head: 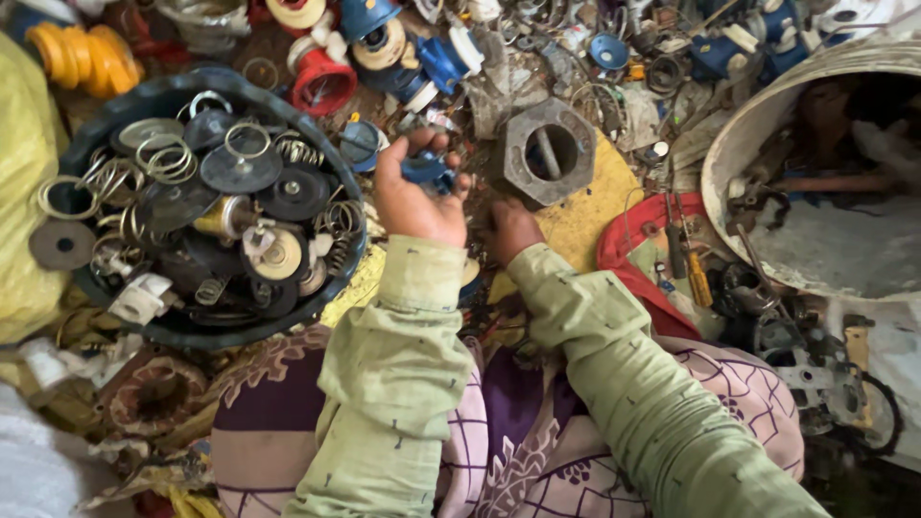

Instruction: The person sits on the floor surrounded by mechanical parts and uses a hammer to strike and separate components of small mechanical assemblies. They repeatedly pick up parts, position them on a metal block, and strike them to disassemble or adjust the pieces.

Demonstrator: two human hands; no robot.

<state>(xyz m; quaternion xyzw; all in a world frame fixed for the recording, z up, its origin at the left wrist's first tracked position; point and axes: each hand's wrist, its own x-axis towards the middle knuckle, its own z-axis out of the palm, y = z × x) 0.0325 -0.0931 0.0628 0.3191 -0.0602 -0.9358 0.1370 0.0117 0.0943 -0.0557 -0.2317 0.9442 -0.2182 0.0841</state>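
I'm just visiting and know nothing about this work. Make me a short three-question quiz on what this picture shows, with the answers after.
1. True or false: the left hand holds a small blue part.
2. What mostly fills the dark round basin to the left of the hands?
A. Metal rings, springs and black discs
B. Water
C. Folded cloth
3. Fill the gap: the right hand reaches down just below a grey ______-shaped metal piece.

Key:
1. True; its fingers curl around the part.
2. A.
3. Hexagon; it lies on a yellow surface with a round opening in its middle.
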